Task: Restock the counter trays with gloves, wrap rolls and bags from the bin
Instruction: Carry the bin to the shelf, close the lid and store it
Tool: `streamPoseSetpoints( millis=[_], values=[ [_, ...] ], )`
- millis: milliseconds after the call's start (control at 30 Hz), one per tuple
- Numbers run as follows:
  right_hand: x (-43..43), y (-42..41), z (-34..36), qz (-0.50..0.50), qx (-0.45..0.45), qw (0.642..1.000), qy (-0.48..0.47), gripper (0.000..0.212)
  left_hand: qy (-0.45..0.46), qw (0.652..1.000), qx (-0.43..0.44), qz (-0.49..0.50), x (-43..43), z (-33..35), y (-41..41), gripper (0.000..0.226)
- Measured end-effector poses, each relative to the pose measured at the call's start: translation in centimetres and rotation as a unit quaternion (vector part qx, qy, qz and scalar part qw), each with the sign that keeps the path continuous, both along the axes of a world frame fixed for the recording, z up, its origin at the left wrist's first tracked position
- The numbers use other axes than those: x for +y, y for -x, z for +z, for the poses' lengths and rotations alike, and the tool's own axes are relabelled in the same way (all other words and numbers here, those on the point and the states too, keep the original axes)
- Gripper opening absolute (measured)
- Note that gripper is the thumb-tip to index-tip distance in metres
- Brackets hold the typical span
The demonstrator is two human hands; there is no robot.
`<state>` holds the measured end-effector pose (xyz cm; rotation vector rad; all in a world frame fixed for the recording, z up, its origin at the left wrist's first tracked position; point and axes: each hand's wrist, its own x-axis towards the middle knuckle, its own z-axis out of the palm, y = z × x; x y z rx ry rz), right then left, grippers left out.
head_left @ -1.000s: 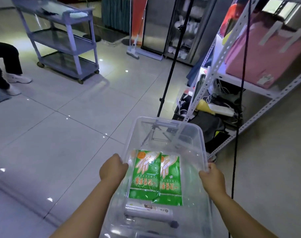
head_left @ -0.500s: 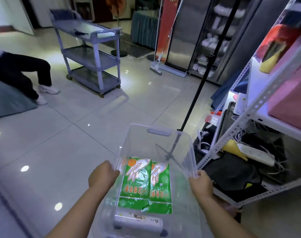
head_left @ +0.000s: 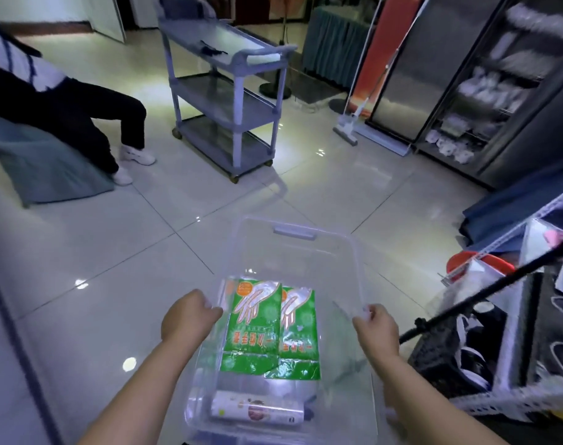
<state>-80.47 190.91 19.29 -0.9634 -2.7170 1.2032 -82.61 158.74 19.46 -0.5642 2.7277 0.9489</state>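
I carry a clear plastic bin [head_left: 293,232] in front of me, above the tiled floor. My left hand [head_left: 187,316] grips its left rim and my right hand [head_left: 374,329] grips its right rim. Inside lie two green packs of gloves [head_left: 267,326] side by side. A wrap roll [head_left: 257,411] lies across the near end of the bin. No counter trays are in view.
A grey three-shelf cart [head_left: 228,91] stands ahead to the left. A person sits at the far left, legs stretched out [head_left: 90,123]. At the right is a metal rack [head_left: 511,332] crowded with items and a black pole [head_left: 485,297]. A glass-door cabinet [head_left: 472,91] stands at the back right.
The view has swung left and away from the rack; the cart and the seated person now sit closer to the centre. Both hands keep hold of the bin.
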Motion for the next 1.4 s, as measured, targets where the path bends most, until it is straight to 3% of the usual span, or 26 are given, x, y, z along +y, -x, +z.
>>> streamPoseSetpoints(
  millis=[200, 433, 1067, 1400],
  values=[
    [-4.7, 11.9, 1.0, -0.011, 0.024, 0.999, 0.021, 0.012, 0.007, 1.0, 0.017, 0.009, -4.8, 1.5, 12.4, 0.021],
    [-3.2, 22.2, 0.4, -0.068, 0.038, 0.996, 0.048, 0.013, 0.005, 0.999, 0.024, -0.022, -2.9, 1.1, 25.8, 0.022],
    [18.1, 50.6, 0.2, -0.208, 0.044, 0.976, 0.039, 0.015, -0.01, 0.986, 0.028, -0.166, 20.9, 1.0, 61.8, 0.027],
    [27.3, 61.9, 0.2, -0.35, 0.024, 0.936, 0.033, 0.023, -0.036, 0.944, 0.005, -0.328, 35.4, 0.8, 81.9, 0.023]
  ],
)
